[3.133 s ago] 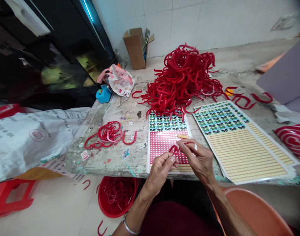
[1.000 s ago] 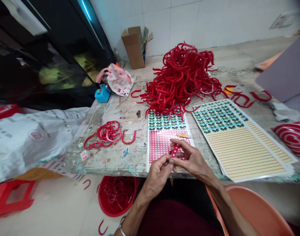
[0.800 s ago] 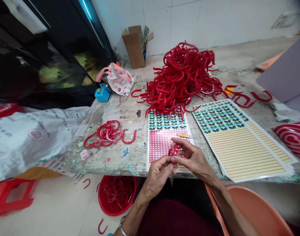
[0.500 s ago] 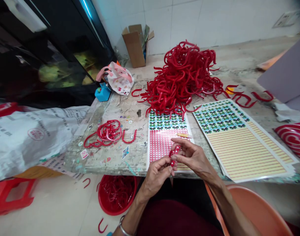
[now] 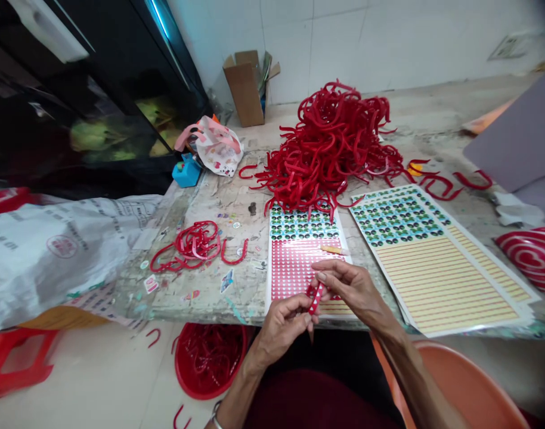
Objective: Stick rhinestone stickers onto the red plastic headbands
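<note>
Between my two hands is a small red curved piece [image 5: 316, 298] with a strip of white hearts along it. My left hand [image 5: 282, 325] pinches its lower end between thumb and fingers. At the upper end, the thumb and fingers of my right hand [image 5: 355, 293] close on it. Beneath the hands lies a sticker sheet [image 5: 287, 262], red with white hearts in the middle and green-and-blue pictures at the top. A thin yellowish stick [image 5: 334, 250] rests on that sheet, just beyond my right fingers. The far end of the sheet is covered by a big pile of red U-shaped pieces [image 5: 333, 143].
On the right are stacked sticker sheets [image 5: 446, 280] and a red swirl-patterned packet [image 5: 529, 256]. Left on the table lies a smaller heap of red pieces [image 5: 196, 241]. A red basin [image 5: 210, 363] holding more stands on the floor. A cardboard box [image 5: 244, 92] is against the wall.
The hearts strip is turned slightly and more of its length shows between my hands. My right fingers have shifted slightly down in view; the whole view has tilted a little.
</note>
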A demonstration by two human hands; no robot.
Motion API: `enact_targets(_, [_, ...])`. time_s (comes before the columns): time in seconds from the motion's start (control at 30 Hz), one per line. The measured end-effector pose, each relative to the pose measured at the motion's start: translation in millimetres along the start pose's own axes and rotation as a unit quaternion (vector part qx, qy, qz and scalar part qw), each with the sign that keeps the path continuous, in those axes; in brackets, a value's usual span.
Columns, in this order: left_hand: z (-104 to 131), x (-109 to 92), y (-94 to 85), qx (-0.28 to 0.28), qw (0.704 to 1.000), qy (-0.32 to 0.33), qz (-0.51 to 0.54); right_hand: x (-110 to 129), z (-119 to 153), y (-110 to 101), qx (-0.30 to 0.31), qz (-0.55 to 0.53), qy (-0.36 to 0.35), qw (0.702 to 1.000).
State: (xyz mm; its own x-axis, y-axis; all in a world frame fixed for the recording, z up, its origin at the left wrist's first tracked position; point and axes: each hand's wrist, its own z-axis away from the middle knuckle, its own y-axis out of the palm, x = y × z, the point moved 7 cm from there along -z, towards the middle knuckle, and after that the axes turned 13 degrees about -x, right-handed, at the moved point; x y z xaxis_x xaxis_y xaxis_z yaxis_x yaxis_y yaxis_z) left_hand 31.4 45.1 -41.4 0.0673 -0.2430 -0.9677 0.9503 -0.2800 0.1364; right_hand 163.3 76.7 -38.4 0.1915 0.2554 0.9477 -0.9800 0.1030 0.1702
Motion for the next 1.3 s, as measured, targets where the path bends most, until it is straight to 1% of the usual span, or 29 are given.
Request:
enact_targets(0.1, [2.4, 2.9, 0.0, 0.007, 1.000, 0.002, -0.012, -1.7, -2.2, 2.0, -0.001, 0.015, -0.011, 1.000])
enact_targets(0.17, [2.9, 2.4, -2.4, 0.004, 0.999, 0.004, -0.037, -4.1, -4.7, 2.3, -0.016, 0.017, -0.024, 0.999])
enact_targets(0.23, [0.7, -3.4, -12.1, -0.027, 0.995, 0.031, -0.091, -7.6, -7.4, -1.4, -0.049, 0.012, -0.041, 0.998])
enact_targets(0.3, [-4.2, -15.8, -30.6, -0.084, 0.978, 0.096, -0.163, -10.6, -9.3, -8.7, -0.085, 0.017, -0.066, 0.994])
enact_targets(0.37, [-10.3, -28.0, -55.0, -0.145, 0.947, 0.167, -0.231, -12.5, -10.0, -17.6, -0.112, 0.052, -0.096, 0.988])
enact_targets(0.43, [-18.9, -31.9, -82.0, -0.191, 0.913, 0.204, -0.297, -12.2, -9.9, -27.2, -0.135, 0.112, -0.126, 0.976])
enact_targets(0.53, [-29.6, -32.8, -122.3, -0.270, 0.849, 0.255, -0.376, -7.2, -8.4, -39.9, -0.177, 0.194, -0.164, 0.951])
enact_targets(0.6, [-32.8, -31.4, -141.8, -0.320, 0.802, 0.273, -0.424, -2.8, -8.4, -44.0, -0.196, 0.225, -0.180, 0.937])
enact_targets(0.67, [-30.8, -31.8, -151.3, -0.363, 0.765, 0.292, -0.444, 1.9, -12.5, -45.6, -0.210, 0.243, -0.192, 0.928])
enact_targets(0.73, [-24.2, -32.9, -150.1, -0.392, 0.747, 0.315, -0.436, 8.3, -23.3, -47.6, -0.232, 0.264, -0.204, 0.914])
enact_targets(0.8, [-15.8, -31.6, -141.1, -0.405, 0.745, 0.335, -0.411, 17.2, -42.1, -52.6, -0.269, 0.298, -0.211, 0.891])
enact_targets(0.9, [-5.8, -20.2, -121.1, -0.402, 0.759, 0.357, -0.367, 34.2, -82.6, -62.2, -0.321, 0.351, -0.209, 0.854])
enact_targets(1.0, [-5.8, 2.5, -105.7, -0.376, 0.788, 0.356, -0.332, 48.9, -123.7, -69.8, -0.360, 0.381, -0.201, 0.828])
enact_targets(1.07, [-8.2, 16.4, -101.9, -0.363, 0.799, 0.362, -0.314, 52.0, -144.6, -71.4, -0.365, 0.389, -0.188, 0.825])
enact_targets(1.13, [-12.5, 27.7, -101.7, -0.347, 0.810, 0.362, -0.303, 51.1, -156.2, -71.9, -0.368, 0.383, -0.176, 0.828])
enact_targets(1.2, [-16.1, 35.6, -103.8, -0.343, 0.816, 0.358, -0.297, 49.2, -157.4, -72.9, -0.380, 0.363, -0.168, 0.834])
enact_targets(1.3, [-19.4, 43.2, -104.3, -0.346, 0.819, 0.352, -0.292, 48.7, -143.3, -75.5, -0.403, 0.304, -0.166, 0.847])
